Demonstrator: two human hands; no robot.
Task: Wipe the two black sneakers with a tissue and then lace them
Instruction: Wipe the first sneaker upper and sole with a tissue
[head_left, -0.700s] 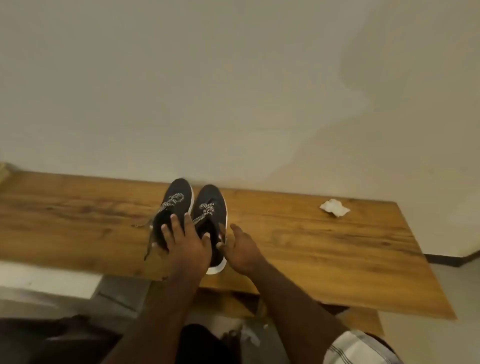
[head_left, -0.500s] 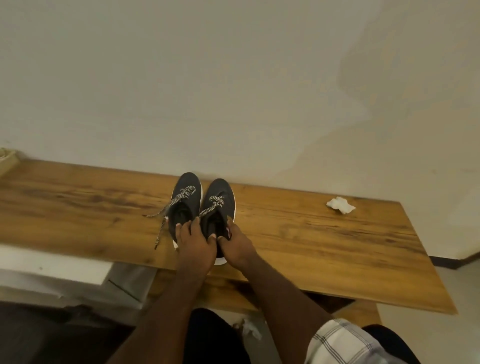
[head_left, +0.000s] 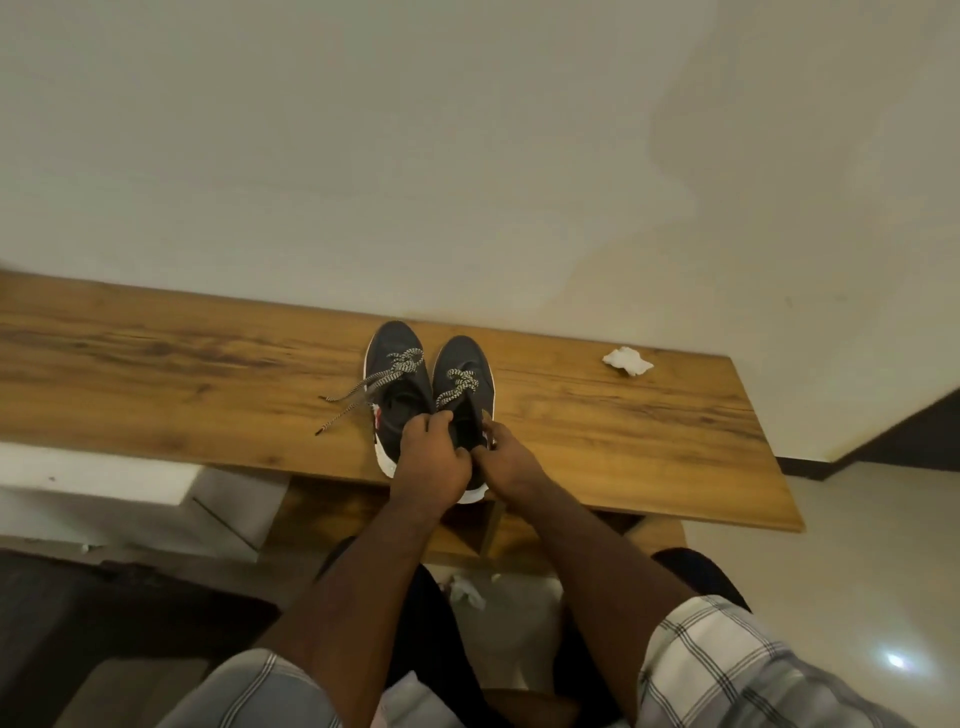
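- On the wooden table (head_left: 623, 415), near its front edge: two black sneakers side by side, toes toward the wall (head_left: 467, 156), heels toward the person.
- Left sneaker (head_left: 397, 374): black upper, white sole, a small red mark on its outer side; speckled lace (head_left: 363, 389) knotted near the toe, two loose ends trailing left over the wood.
- Right sneaker (head_left: 465, 364): touching or almost touching the left one; speckled lace crossed over its front; white sole visible at the heel, at the table edge.
- Left hand (head_left: 431, 457): over the heels of both sneakers, fingers curled down into the openings, gripping the inner collars where the two shoes meet; hard to tell exactly which collar.
- Right hand (head_left: 511, 457): at the outer heel side of the right sneaker, fingers bent and pinching the collar edge; thumb close to the left hand, nearly touching it.
- Both forearms stretched forward from the bottom of the view; checked short sleeves (head_left: 727, 665) at the lower corners.
- Further right on the table, well apart from the sneakers and close to the wall: a crumpled white tissue (head_left: 627, 360), lying free.
- Below the table, on the floor between the legs: another crumpled white paper (head_left: 467, 592), small and not sharp.
- At the left, under the table: a white block (head_left: 104, 483), only partly seen.
- At the far right: a dark skirting strip (head_left: 883, 452) along the wall base, pale floor below with a bright light spot.
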